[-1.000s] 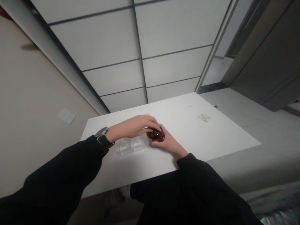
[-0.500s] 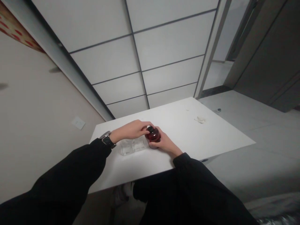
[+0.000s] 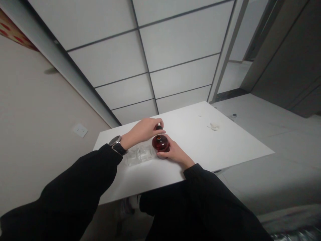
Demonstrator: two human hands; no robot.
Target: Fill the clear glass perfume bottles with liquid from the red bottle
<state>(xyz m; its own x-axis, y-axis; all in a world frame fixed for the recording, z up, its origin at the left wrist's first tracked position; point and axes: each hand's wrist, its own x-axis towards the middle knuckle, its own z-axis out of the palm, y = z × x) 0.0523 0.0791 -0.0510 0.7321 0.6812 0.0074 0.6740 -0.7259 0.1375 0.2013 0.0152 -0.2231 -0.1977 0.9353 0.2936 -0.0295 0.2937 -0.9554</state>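
Observation:
A round, dark red glass bottle [image 3: 161, 143] stands on the white table [image 3: 225, 144], its narrow mouth uncovered. The fingers of my right hand [image 3: 176, 152] wrap round its right side. Just above and behind the mouth, my left hand [image 3: 147, 130] pinches a dark bottle cap [image 3: 158, 128], apart from the bottle. Under my left wrist lies a clear, crinkled plastic package [image 3: 140, 154], next to the bottle; its contents are hard to make out.
A crumpled whitish scrap [image 3: 214, 126] lies on the table's right part, with a tiny bit farther back. Behind the table stands a panelled white door [image 3: 183, 80]. On the left wall is a socket [image 3: 80, 130].
My left hand has lifted the cap off the bottle, up and away from its mouth, which now shows. My right hand still holds the bottle.

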